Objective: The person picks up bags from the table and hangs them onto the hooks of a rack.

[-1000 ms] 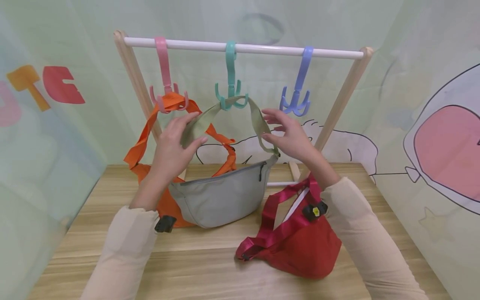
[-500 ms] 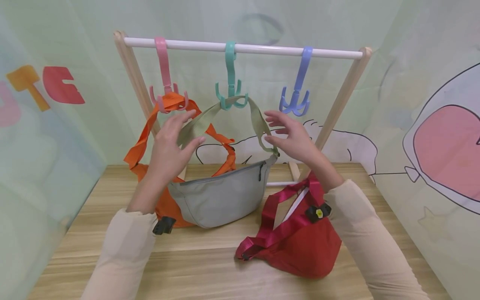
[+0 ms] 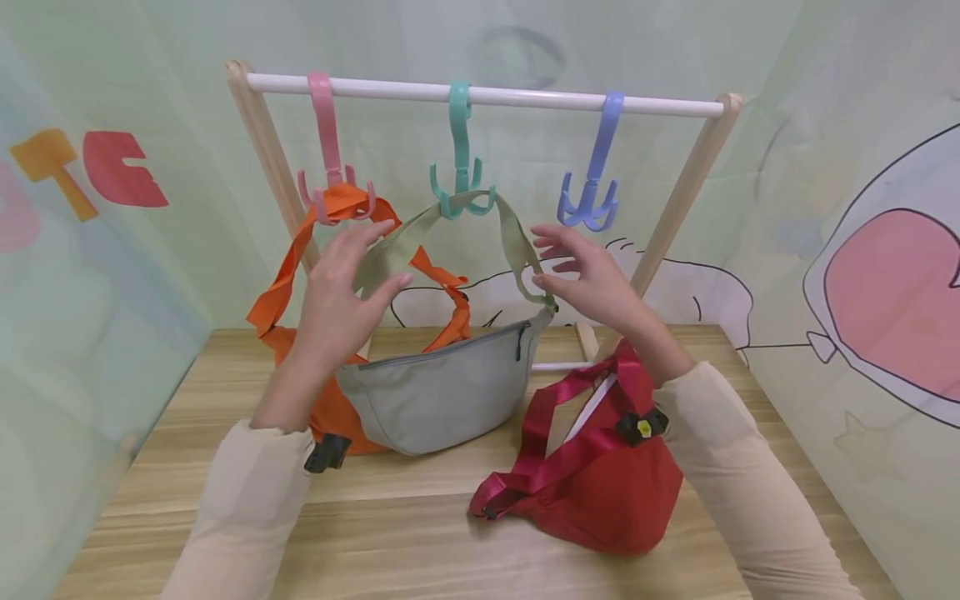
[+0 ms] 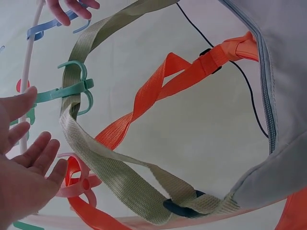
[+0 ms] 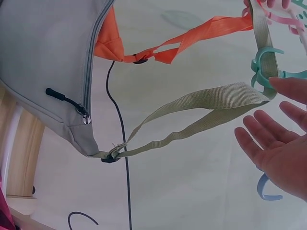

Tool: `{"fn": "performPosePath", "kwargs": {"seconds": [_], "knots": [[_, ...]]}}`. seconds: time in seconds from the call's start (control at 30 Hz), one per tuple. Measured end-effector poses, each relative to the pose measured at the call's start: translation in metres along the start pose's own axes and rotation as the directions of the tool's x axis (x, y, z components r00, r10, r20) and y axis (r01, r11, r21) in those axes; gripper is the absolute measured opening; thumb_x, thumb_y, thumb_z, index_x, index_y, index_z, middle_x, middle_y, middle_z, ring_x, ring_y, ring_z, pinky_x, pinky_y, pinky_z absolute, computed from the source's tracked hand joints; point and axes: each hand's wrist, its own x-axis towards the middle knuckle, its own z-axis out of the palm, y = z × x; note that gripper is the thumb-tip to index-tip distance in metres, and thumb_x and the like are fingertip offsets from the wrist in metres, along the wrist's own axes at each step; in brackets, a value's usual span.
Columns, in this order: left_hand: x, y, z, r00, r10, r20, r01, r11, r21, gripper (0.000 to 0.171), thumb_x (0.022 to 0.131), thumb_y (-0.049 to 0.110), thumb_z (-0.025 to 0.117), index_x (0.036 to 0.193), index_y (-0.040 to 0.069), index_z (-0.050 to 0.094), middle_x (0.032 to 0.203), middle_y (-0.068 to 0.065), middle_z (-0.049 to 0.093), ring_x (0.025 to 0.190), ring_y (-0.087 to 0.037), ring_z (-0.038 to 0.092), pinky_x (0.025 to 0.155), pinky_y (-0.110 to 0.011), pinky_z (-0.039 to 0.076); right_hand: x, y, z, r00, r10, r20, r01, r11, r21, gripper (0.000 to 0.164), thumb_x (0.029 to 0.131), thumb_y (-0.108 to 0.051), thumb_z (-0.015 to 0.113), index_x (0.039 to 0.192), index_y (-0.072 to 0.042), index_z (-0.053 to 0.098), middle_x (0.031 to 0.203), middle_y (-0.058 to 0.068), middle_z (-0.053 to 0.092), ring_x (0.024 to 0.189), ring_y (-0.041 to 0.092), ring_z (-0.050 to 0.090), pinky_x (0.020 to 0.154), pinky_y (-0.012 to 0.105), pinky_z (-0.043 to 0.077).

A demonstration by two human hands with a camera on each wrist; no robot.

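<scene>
A grey waist bag [image 3: 442, 400] hangs by its olive strap [image 3: 416, 232] from the teal hook [image 3: 461, 158], its underside close to the tabletop. My left hand [image 3: 337, 283] is held at the strap's left side, fingers spread and holding nothing. On the other side, my right hand [image 3: 592, 275] is beside the strap with relaxed fingers and an empty palm. The left wrist view shows a gap between the left fingers [image 4: 41, 155] and the strap. In the right wrist view, the thumb [image 5: 288, 88] overlaps the strap near the hook; contact cannot be told.
An orange bag [image 3: 341, 417] hangs from a pink hook [image 3: 327, 133] behind the grey one. A blue hook [image 3: 603, 158] carries nothing. On the wooden table [image 3: 390, 533] lies a red bag [image 3: 615, 500] under my right forearm. A white rail [image 3: 540, 97] bears the hooks.
My right hand has shifted slightly right, away from the strap. My left hand has drawn back slightly left. The bags have stayed where they were.
</scene>
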Motion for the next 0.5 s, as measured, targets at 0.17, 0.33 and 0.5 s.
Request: {"fn": "performPosePath", "kwargs": {"seconds": [0.17, 0.33, 0.5], "knots": [[-0.002, 0.001, 0.002, 1.000, 0.013, 0.015, -0.013, 1.000, -0.008, 0.053, 0.079, 0.007, 0.071, 0.127, 0.002, 0.051, 0.124, -0.015, 0.051, 0.117, -0.027, 0.043, 0.094, -0.048, 0.035, -0.003, 0.002, -0.001, 1.000, 0.011, 0.015, -0.010, 1.000, -0.008, 0.054, 0.084, -0.004, 0.064, 0.133, -0.005, 0.043, 0.123, 0.017, 0.051, 0.110, 0.031, 0.050, 0.092, 0.042, 0.041], [-0.004, 0.003, 0.005, 0.999, 0.016, 0.044, -0.015, 1.000, -0.012, 0.053, 0.079, 0.009, 0.072, 0.127, 0.003, 0.051, 0.124, -0.013, 0.051, 0.116, -0.026, 0.042, 0.094, -0.046, 0.036, -0.006, 0.006, -0.002, 1.000, 0.012, 0.026, -0.012, 1.000, -0.002, 0.054, 0.083, -0.004, 0.065, 0.132, -0.004, 0.044, 0.122, 0.017, 0.052, 0.109, 0.029, 0.051, 0.091, 0.043, 0.042], [-0.006, 0.005, 0.008, 0.998, 0.020, 0.066, -0.020, 1.000, -0.002, 0.054, 0.077, 0.009, 0.073, 0.126, 0.003, 0.051, 0.123, -0.014, 0.051, 0.116, -0.027, 0.044, 0.093, -0.046, 0.037, -0.010, 0.011, -0.002, 0.998, 0.018, 0.057, -0.017, 1.000, -0.015, 0.053, 0.083, -0.004, 0.064, 0.132, -0.002, 0.043, 0.122, 0.018, 0.051, 0.108, 0.027, 0.051, 0.091, 0.044, 0.042]]}}
